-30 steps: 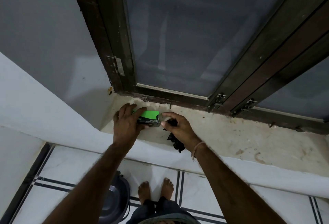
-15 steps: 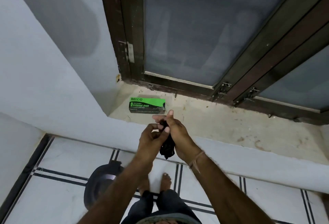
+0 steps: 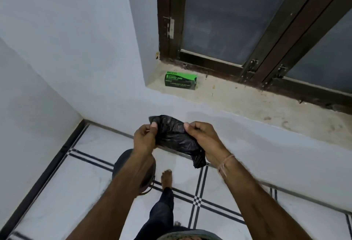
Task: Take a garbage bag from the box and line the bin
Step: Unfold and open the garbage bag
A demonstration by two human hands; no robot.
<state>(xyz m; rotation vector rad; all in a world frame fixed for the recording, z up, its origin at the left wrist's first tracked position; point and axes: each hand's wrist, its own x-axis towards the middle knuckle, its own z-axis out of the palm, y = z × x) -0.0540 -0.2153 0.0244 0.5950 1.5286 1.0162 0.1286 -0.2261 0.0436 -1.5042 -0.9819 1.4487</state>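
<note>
Now that both hands have come back from the window ledge and dropped to waist height, the black garbage bag [image 3: 176,137] is out of the box and stretched a little way between them, where half a second ago it was a tight wad pinched in front of the sill. It is still mostly folded and crumpled, one corner hanging below the right wrist. The left hand [image 3: 143,138] has a narrow grip on the bag's left edge, thumb pressed on top; the right hand [image 3: 202,137] pinches the opposite side the same way. The taking step looks finished, and the work in hand is to find the mouth and shake the bag open. The bin [image 3: 122,162], a dark round pail, stands on the floor directly under the left forearm, largely hidden by it and unlined. The green box [image 3: 180,80] lies behind on the ledge [image 3: 266,110], a stained, pale sill beneath a dark-framed window [image 3: 219,20]. Blue-grey walls meet at a corner on the left, and the floor [image 3: 76,192] is white tile with dark double lines, a bare foot [image 3: 166,178] planted beside the bin.
</note>
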